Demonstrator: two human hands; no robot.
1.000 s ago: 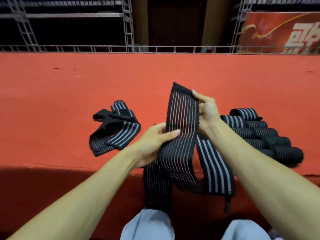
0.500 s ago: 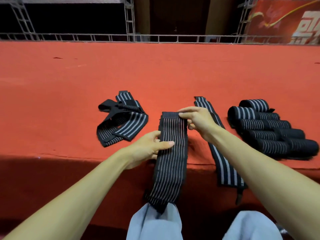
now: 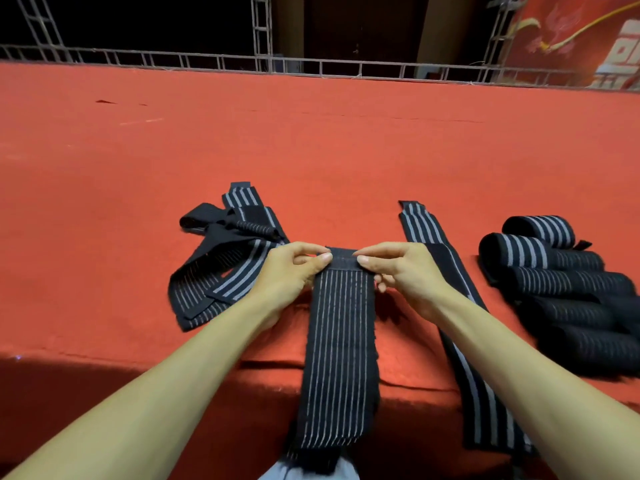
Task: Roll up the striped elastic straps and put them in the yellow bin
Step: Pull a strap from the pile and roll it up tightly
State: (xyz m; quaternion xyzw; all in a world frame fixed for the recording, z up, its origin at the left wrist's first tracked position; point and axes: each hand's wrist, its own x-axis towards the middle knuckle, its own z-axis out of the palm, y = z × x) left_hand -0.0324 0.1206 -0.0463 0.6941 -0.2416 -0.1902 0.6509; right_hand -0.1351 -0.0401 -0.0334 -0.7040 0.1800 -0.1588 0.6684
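Observation:
A black strap with thin pale stripes (image 3: 341,344) lies flat across the red table's front edge and hangs down toward my lap. My left hand (image 3: 289,271) and my right hand (image 3: 403,271) each pinch a corner of its far end, where the fabric is folded over. A second flat strap with broader stripes (image 3: 446,282) lies just right of it, partly under my right forearm. A loose heap of straps (image 3: 225,258) sits to the left. Several rolled straps (image 3: 561,282) lie in a row at the right. No yellow bin is in view.
The red cloth-covered table (image 3: 311,150) stretches far back to a metal truss railing (image 3: 311,65). Its front edge drops off below my forearms. A red banner (image 3: 581,39) hangs at the back right. My grey trouser legs (image 3: 308,472) show at the bottom.
The strap went from held up in the air to laid flat over the table edge. My left hand moved from its side up to the far end, opposite my right hand.

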